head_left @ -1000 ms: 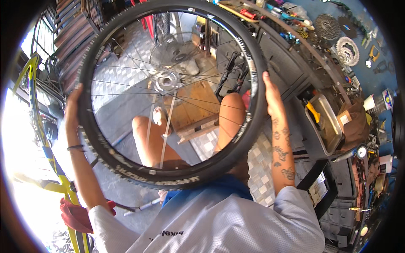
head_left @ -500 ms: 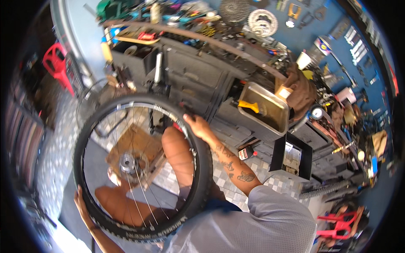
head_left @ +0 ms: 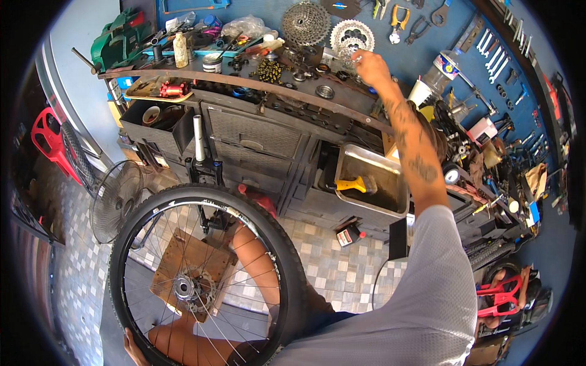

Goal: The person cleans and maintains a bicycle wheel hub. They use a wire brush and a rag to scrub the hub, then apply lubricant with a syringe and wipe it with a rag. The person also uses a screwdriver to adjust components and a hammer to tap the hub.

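A bicycle wheel (head_left: pixel 287 268) with a black knobbly tyre leans upright against my lap. Its hub (head_left: pixel 184 287) and brake disc show through the spokes. At the tyre's lower left edge, my left hand (head_left: pixel 134 349) grips the wheel, its fingers partly cut off by the picture's edge. My right arm stretches far out over the workbench (head_left: pixel 268 93). Up there my right hand (head_left: pixel 371 68) has its fingers curled together, just beside a silver bicycle cassette (head_left: pixel 353 36); anything between the fingertips is too small to make out.
Below the bench, a metal tray (head_left: pixel 403 201) holds a yellow-handled brush (head_left: pixel 354 185). A wooden block (head_left: pixel 177 262) lies on the floor behind the wheel, near a fork (head_left: pixel 207 171) and a fan (head_left: pixel 116 201). Drawers stand pulled out, and a tool wall rises behind.
My right hand has left the top of the tyre and reached up and forward to the bench's back. The wheel sits lower in view; the left hand stays on its rim. The view has shifted.
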The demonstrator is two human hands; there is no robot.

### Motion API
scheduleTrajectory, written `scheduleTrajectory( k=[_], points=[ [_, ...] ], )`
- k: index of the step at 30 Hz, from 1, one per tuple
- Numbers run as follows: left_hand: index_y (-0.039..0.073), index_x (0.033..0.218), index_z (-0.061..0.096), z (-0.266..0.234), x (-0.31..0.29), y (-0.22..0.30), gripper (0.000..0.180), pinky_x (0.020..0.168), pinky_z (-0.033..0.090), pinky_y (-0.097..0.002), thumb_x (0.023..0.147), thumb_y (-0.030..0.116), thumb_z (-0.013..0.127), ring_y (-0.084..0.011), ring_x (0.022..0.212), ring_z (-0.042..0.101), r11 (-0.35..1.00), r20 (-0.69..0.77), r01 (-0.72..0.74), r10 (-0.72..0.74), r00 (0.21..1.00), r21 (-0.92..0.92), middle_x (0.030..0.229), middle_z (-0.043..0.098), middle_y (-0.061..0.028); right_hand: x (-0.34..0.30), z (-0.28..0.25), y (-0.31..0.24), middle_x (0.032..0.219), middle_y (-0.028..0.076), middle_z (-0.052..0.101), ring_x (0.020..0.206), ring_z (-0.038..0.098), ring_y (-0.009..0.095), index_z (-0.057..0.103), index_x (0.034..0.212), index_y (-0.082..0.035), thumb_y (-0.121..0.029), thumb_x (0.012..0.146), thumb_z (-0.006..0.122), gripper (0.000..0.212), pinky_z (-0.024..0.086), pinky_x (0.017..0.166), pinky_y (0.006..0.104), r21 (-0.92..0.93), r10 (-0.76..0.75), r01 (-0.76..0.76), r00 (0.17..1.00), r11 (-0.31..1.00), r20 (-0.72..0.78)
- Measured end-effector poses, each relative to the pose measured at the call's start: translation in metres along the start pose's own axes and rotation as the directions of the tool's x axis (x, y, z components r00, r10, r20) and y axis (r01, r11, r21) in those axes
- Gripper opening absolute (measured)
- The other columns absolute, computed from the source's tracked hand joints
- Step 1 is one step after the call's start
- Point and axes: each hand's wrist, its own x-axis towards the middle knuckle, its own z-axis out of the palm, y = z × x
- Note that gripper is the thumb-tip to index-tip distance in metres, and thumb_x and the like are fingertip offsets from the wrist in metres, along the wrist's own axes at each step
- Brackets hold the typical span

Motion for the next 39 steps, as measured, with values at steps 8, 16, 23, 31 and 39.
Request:
scheduleTrajectory(
  k=[8, 16, 23, 31, 39],
  points=[
    [0.000, 0.134, 0.067, 0.005, -0.025, -0.001, 0.060, 0.083, 0.053, -0.0363, 0.107, 0.053, 0.061, -0.0223, 0.099, 0.064, 1.000, -0.026, 0.010, -0.010, 1.000, 0.014, 0.109, 0.069, -0.0151, 0.065, 0.052, 0.104, 0.112, 0.008, 0.076, 0.085, 0.072, 0.020, 0.076, 0.129, -0.018, -0.026, 0.095, 0.076, 0.035, 0.062, 0.079, 0.0351, 0.100, 0.277, -0.386, 0.796, 0.917, 0.538],
    [0.001, 0.142, 0.065, 0.006, -0.050, 0.003, 0.062, 0.090, 0.054, -0.0384, 0.108, 0.054, 0.060, -0.0267, 0.108, 0.066, 1.000, -0.031, 0.009, -0.008, 1.000, 0.022, 0.121, 0.070, -0.0210, 0.077, 0.054, 0.104, 0.097, 0.005, 0.079, 0.080, 0.072, 0.016, 0.082, 0.107, -0.005, -0.022, 0.089, 0.082, 0.024, 0.061, 0.074, 0.0319, 0.218, 0.068, -0.209, 0.852, 0.953, 0.519],
    [0.003, 0.149, 0.063, -0.003, -0.069, 0.002, 0.066, 0.096, 0.055, -0.0403, 0.108, 0.054, 0.058, -0.0305, 0.116, 0.068, 0.999, -0.014, -0.030, 0.030, 0.999, 0.016, 0.132, 0.072, -0.0261, 0.034, 0.001, 0.040, 0.091, 0.006, 0.079, 0.076, 0.071, 0.015, 0.081, 0.110, -0.004, -0.015, 0.084, 0.084, 0.028, 0.058, 0.066, 0.0308, 0.352, -0.146, 0.023, 0.934, 0.936, 0.326],
    [0.001, 0.147, 0.064, 0.034, -0.058, 0.045, 0.065, 0.095, 0.055, -0.0406, 0.109, 0.053, 0.058, -0.0307, 0.114, 0.068, 0.994, -0.059, -0.065, 0.070, 0.996, 0.086, 0.128, 0.073, -0.0261, -0.065, -0.022, -0.015, 0.112, 0.015, 0.081, 0.111, 0.076, 0.031, 0.079, 0.121, -0.009, -0.027, 0.087, 0.084, 0.038, 0.058, 0.097, 0.0438, 0.247, -0.258, 0.182, 0.910, 0.952, 0.324],
    [0.000, 0.145, 0.065, 0.055, -0.064, 0.078, 0.064, 0.095, 0.056, -0.0410, 0.109, 0.052, 0.058, -0.0309, 0.111, 0.069, 0.987, -0.044, -0.091, 0.098, 0.994, 0.131, 0.125, 0.074, -0.0262, -0.120, -0.095, 0.098, 0.127, 0.024, 0.075, 0.123, 0.071, 0.042, 0.071, 0.128, 0.000, -0.046, 0.087, 0.083, 0.063, 0.058, 0.102, 0.0499, -0.379, 0.458, -0.354, 0.859, 0.855, 0.229]
  ],
)
